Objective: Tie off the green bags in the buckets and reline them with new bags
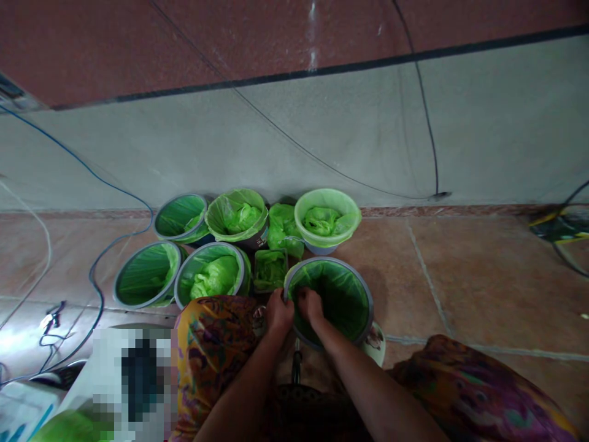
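Between my knees stands a round trash bin (368, 307) with a grey rim, lined with a thin green plastic bag (343, 294). My left hand (278, 312) is at the rim's left side, on the outer face, its fingers closed on the bag's edge. My right hand (310, 305) reaches inside the bin near the same side, fingers curled against the liner; the fingertips are partly hidden. A small basket (270, 270) with green bag film stands just left of the bin.
Further bins with green liners stand to the left: grey-rimmed bins (116, 288) and a pale one (327, 239) by the wall. Cables (96, 270) run over the tiled floor at the left. A yellow-and-black item (559, 224) lies far right.
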